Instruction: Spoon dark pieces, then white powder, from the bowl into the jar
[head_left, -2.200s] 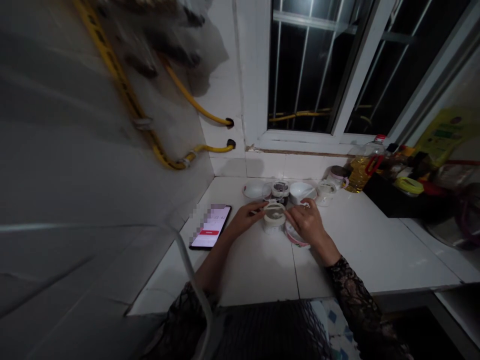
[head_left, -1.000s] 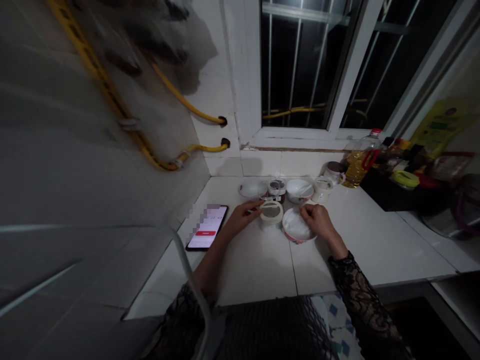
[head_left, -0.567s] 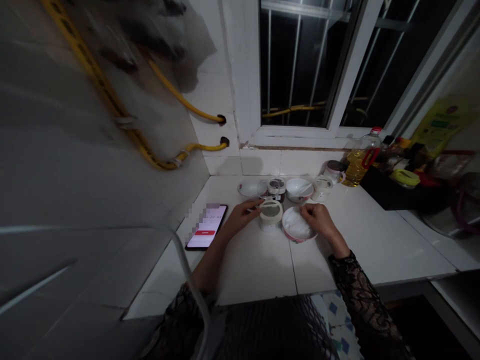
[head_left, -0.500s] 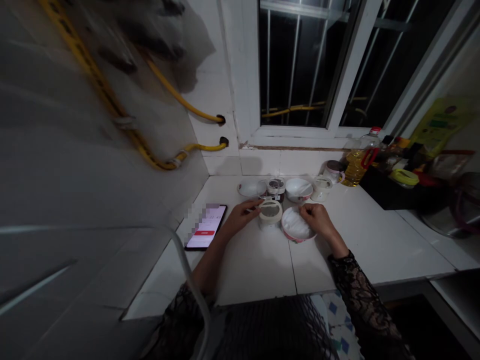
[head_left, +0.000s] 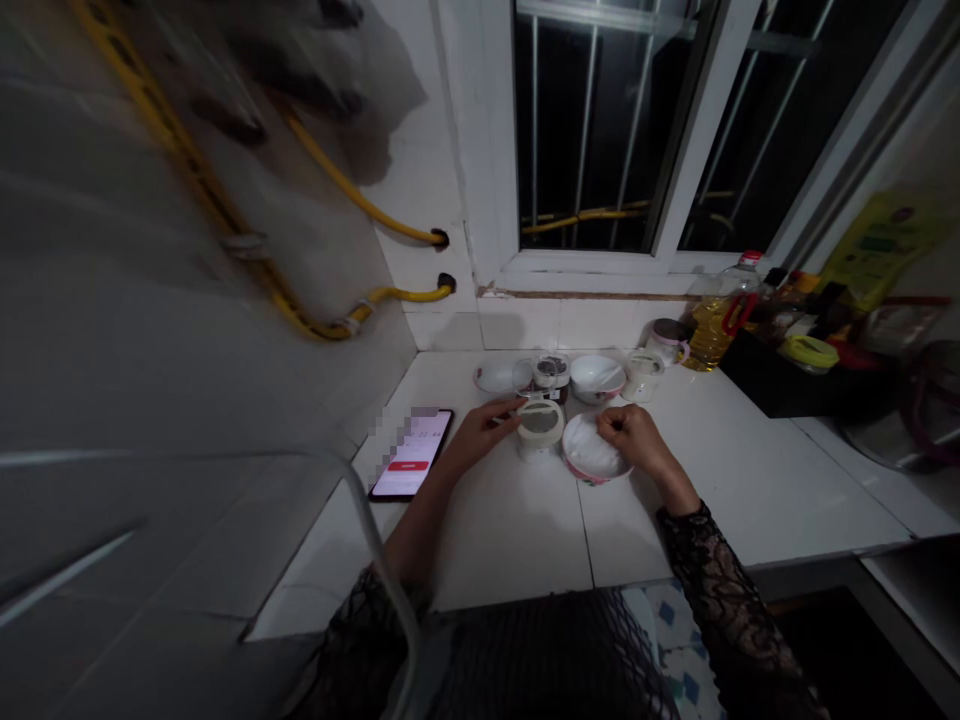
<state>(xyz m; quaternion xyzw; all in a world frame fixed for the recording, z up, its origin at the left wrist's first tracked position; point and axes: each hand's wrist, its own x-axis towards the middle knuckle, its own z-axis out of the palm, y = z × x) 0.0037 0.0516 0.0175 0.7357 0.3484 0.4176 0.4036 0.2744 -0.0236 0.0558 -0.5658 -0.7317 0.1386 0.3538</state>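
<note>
My left hand [head_left: 491,432] rests at the left side of a squat jar [head_left: 541,445] with a pale rim, its thumb and fingers against the rim's edge. The jar stands upright, and its contents look grey and dim. Over a patterned bowl [head_left: 589,474] just to the right, my right hand [head_left: 631,436] is closed in a pinch at the far right rim. White stuff [head_left: 589,445] fills much of that bowl. Whatever the right fingers hold is hidden by them.
Behind stand a dark-filled jar [head_left: 552,368], a bowl with a white spoon [head_left: 598,380], another pale jar [head_left: 643,376] and a shallow dish [head_left: 499,377]. A lit phone [head_left: 411,455] lies left. An oil bottle [head_left: 716,320] and a black box [head_left: 776,375] stand right.
The right hand has shifted very slightly over the bowl, and the white stuff there looks a little different. The left hand keeps its place at the jar.
</note>
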